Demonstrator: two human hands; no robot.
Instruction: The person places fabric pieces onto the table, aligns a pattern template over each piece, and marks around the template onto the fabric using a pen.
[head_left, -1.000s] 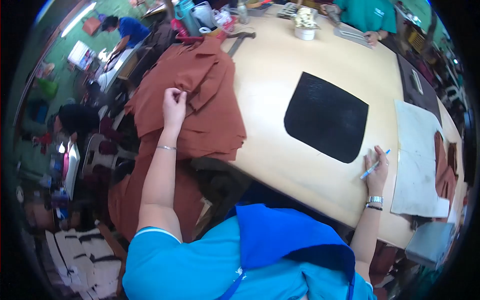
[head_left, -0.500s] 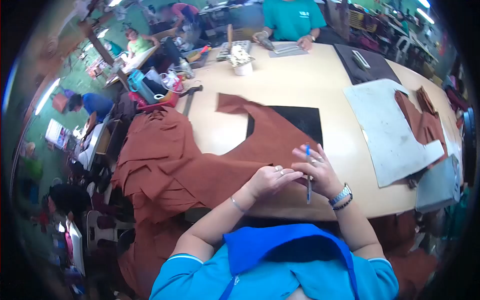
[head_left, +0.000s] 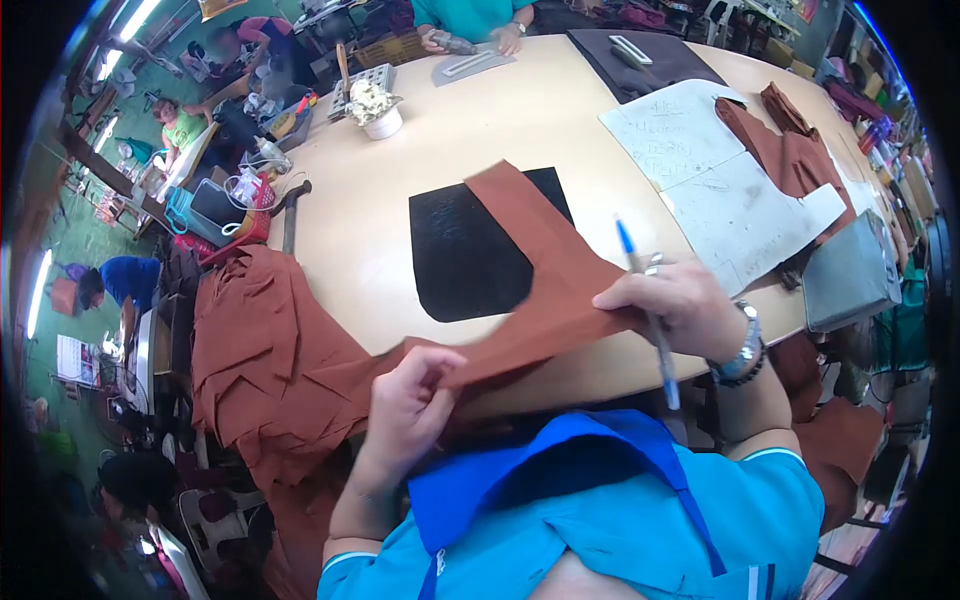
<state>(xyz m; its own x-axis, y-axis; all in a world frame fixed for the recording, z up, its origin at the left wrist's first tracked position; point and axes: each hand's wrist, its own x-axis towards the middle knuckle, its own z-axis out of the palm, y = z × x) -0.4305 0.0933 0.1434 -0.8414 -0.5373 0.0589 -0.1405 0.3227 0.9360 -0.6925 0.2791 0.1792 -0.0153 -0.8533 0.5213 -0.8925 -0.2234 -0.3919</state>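
A curved reddish-brown cut piece, leather or cloth, is stretched between my hands over the near table edge. My left hand pinches its lower left edge, fingers curled. At its right end, my right hand grips it with the thumb on top, and a pen with blue ends is tucked in the same hand. Behind the piece lies a black flat sheet, partly covered by the piece's raised arm. To the left, a heap of similar reddish-brown pieces hangs over the table edge.
A grey-white pattern sheet with handwriting lies right, near a grey box. A hammer, a red basket and a white pot stand left and behind. Across the table, a person in green works.
My hands have moved apart, my left to the left and down, my right to the right. The piece has been drawn nearer and right, uncovering more of the black sheet. The view has shifted.
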